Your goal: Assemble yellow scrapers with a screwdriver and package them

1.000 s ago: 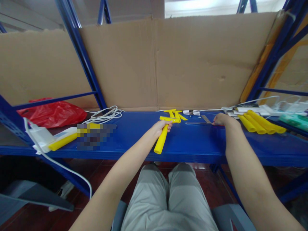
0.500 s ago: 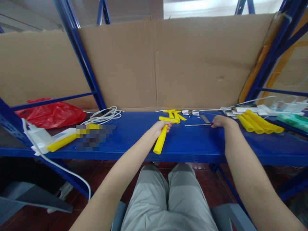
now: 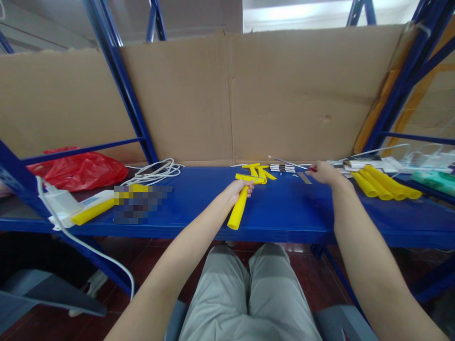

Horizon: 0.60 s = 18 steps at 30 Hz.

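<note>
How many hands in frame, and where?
2. The left hand grips a yellow T-shaped piece, near mid-frame; the right hand holds a thin red-handled tool, farther right. No others visible; any could be hidden behind the shelf frame.

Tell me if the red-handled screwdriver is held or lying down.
Held: the right hand grips its red handle, and its metal shaft points left.

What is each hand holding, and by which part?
Left hand: the yellow tool, by its handle just below the head. Right hand: the thin-shafted tool, by its red handle.
</note>
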Tool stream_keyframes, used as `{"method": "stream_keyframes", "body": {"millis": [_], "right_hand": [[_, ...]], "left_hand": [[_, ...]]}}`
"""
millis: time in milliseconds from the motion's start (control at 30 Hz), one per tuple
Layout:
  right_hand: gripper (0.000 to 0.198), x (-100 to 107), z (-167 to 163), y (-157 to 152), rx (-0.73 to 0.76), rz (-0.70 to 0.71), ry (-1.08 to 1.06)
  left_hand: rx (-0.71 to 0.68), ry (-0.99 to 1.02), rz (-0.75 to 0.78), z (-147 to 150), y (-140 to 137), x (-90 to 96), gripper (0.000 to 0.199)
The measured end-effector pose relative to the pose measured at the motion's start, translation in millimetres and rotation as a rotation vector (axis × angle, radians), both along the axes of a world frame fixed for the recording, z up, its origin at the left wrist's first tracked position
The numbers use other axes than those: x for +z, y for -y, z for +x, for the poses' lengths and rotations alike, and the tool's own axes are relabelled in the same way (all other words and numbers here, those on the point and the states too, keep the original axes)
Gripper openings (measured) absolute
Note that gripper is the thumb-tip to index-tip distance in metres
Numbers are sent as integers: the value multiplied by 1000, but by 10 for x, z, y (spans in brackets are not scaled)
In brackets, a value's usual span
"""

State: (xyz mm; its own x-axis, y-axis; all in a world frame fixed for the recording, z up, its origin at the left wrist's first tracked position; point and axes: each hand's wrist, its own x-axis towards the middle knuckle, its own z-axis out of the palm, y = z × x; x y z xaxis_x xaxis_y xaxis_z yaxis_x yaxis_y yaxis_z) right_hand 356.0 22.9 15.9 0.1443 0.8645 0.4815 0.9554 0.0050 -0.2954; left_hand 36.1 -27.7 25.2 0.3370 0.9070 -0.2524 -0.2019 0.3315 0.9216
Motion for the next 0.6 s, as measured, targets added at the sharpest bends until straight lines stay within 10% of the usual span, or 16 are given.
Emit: {"method": "stream_keyframes", "body": {"millis": [367, 600], "right_hand": [[31, 161, -504, 170, 159, 396, -282], [30, 170, -523, 167, 37, 360, -297]], "left_hand": [[-30, 33, -39, -4, -42, -25, 19], [-8, 22, -34, -2, -51, -37, 16]]}}
